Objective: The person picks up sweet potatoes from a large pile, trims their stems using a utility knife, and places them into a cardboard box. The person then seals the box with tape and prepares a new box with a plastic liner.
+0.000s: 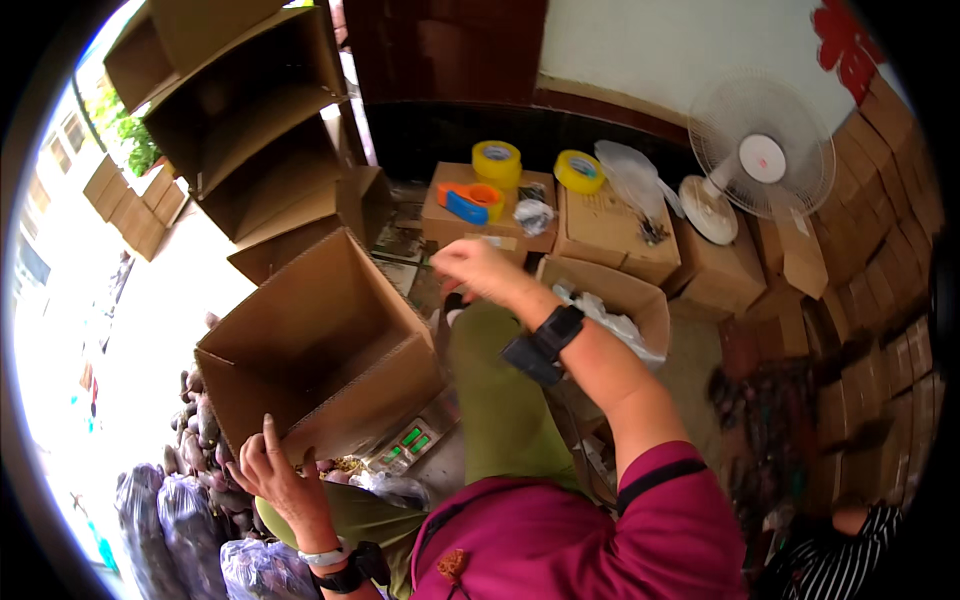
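An open cardboard box (360, 405) stands tilted before me, its inside bare where light reaches it. My left hand (281, 476) is at the box's near left corner, fingers spread, index finger raised along the wall; whether it bears on the cardboard is unclear. Beyond the box's right side, above my knee, my right hand (480, 270) is bent at the wrist with curled fingers. It is slightly blurred, and I cannot see anything held in it. Beside the box's lower edge sits a digital scale (409, 444) with lit green displays.
Empty cartons (247, 127) are stacked at upper left. An orange and blue tape dispenser (469, 202), yellow tape rolls (496, 161) and a fan (761, 154) stand on boxes ahead. Bagged purple produce (187, 517) lies at left. A striped sleeve (847, 555) of another person shows lower right.
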Motion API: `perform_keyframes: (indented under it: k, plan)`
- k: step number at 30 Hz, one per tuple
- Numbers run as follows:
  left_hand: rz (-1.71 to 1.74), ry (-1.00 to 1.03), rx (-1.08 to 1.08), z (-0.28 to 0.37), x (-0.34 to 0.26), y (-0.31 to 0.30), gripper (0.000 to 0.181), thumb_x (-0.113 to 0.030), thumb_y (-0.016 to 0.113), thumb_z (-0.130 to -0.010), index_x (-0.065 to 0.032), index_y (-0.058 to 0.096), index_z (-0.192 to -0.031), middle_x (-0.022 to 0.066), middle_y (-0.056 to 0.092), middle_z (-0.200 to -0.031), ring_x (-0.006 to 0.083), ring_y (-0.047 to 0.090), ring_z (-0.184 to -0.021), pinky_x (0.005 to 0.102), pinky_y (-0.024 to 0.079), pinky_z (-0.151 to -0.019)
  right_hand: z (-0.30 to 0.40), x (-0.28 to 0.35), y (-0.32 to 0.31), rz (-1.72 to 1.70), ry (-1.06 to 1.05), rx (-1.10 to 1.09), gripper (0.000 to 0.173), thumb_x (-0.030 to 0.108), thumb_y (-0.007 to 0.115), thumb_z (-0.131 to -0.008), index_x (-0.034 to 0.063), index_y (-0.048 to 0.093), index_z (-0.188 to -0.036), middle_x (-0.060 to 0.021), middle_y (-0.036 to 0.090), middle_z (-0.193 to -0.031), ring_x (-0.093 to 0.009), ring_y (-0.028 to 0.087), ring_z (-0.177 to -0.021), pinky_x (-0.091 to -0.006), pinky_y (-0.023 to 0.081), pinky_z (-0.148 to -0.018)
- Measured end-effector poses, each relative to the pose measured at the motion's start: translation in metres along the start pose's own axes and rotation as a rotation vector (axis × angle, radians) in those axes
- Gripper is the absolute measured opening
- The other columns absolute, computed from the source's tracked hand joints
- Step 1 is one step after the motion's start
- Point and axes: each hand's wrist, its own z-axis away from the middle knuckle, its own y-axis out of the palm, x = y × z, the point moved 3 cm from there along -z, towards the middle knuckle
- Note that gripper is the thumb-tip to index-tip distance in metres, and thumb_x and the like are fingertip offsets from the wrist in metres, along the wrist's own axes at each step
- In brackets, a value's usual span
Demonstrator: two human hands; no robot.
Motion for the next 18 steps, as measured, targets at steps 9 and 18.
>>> perform_keyframes:
  k: [9,18]
  plan:
    - [-0.034,0.030,-0.039,-0.021,0.007,0.026,0.039,-0.020,0.074,-0.064,-0.0083,0.059,-0.098,0.0071,0.057,-0.097,0.0292,0.052,-0.097,0.0433,0.032,-0.097,0.120,-0.191,-0.173,0.685,0.181,-0.692,0.025,0.026,0.074,-0.073,0.0058,0.065,-0.085,-0.0130,0.066,-0.082,-0.032,0.063,-0.079,-0.0406,0.050,-0.070]
    - [-0.091,0.015,-0.032,-0.025,0.002,0.031,0.037,-0.017,0.076,-0.064,-0.0058,0.059,-0.094,0.0072,0.057,-0.093,0.0285,0.051,-0.097,0.0432,0.032,-0.095,0.195,-0.246,-0.124,1.188,0.437,-0.674,0.053,0.025,0.077,-0.070,0.0134,0.053,-0.116,-0.0038,0.050,-0.126,-0.023,0.044,-0.119,-0.0463,0.038,-0.094]
